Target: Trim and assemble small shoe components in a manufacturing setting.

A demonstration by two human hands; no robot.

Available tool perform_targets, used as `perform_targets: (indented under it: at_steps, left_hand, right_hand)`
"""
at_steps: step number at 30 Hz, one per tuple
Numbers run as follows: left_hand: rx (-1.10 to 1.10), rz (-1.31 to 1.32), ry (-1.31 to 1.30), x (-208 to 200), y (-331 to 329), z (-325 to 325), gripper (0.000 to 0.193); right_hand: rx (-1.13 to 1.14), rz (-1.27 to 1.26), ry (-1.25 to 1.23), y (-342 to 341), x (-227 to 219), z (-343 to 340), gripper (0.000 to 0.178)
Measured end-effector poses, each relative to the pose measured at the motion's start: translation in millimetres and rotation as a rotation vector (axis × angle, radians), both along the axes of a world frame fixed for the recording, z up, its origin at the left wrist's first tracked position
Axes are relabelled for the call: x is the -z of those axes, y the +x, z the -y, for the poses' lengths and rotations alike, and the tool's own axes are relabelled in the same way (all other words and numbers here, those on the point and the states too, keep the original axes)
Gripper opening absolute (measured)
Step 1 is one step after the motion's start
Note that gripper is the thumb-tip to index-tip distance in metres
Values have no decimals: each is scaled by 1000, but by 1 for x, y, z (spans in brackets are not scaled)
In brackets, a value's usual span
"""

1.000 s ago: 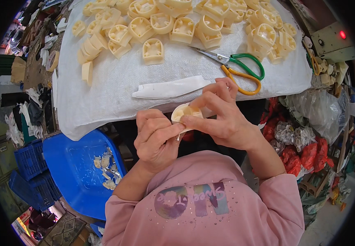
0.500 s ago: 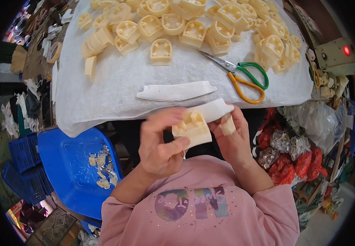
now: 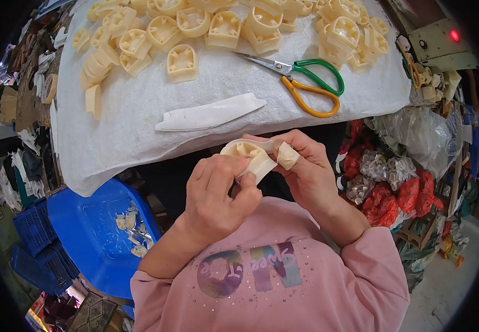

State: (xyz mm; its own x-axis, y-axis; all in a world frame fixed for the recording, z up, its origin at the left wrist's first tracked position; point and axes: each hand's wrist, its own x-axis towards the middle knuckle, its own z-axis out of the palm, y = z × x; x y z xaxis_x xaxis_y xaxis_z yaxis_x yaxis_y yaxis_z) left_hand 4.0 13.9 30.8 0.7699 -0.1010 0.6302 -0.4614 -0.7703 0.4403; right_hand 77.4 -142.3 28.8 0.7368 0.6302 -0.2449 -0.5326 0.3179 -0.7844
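Observation:
Between my hands is a cream hollow plastic piece (image 3: 260, 166) shaped like a shoe heel. My left hand (image 3: 217, 191) closes on its near left side, fingers curled over the rim. A white strip (image 3: 263, 144) bends along the far side of the piece. My right hand (image 3: 308, 171) pinches that strip against the piece; a beige wrapping (image 3: 287, 156) covers its thumb. Beyond my hands, a second white strip (image 3: 212, 114) lies flat on the white cloth. Scissors (image 3: 292, 71) with one green and one orange handle rest slightly ajar to its right.
Many similar cream pieces (image 3: 182, 63) are heaped along the far side of the cloth-covered table (image 3: 118, 149). A blue basin (image 3: 84, 221) holding scraps stands at lower left. Red plastic bags (image 3: 383, 205) lie at right, below a box with a red light (image 3: 454, 35).
The strip that stuck out to the right is now bent around the piece's far side. My right hand has closed in on the piece. The whole view has shifted slightly.

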Motion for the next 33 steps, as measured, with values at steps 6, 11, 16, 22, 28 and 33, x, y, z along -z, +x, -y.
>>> perform_targets:
  at_steps: [6,11,16,22,28,33]
  left_hand:
    - [-13,-36,33,0,-2,4,17]
    - [-29,-111,4,10,-4,2,17]
    - [-30,-93,64,9,-5,6,14]
    - [-147,-269,155,24,-8,4,13]
    - [-110,-207,-195,7,-14,-11,20]
    - [89,-168,-478,14,-17,-2,20]
  right_hand:
    - [-4,-36,-12,-2,4,1,21]
    - [-46,-196,-53,4,32,2,20]
    - [-20,-133,-77,-2,10,0,19]
    - [-196,184,-21,0,-26,7,20]
    - [95,320,-162,29,2,13,30]
    - [-484,1,-55,35,21,7,75]
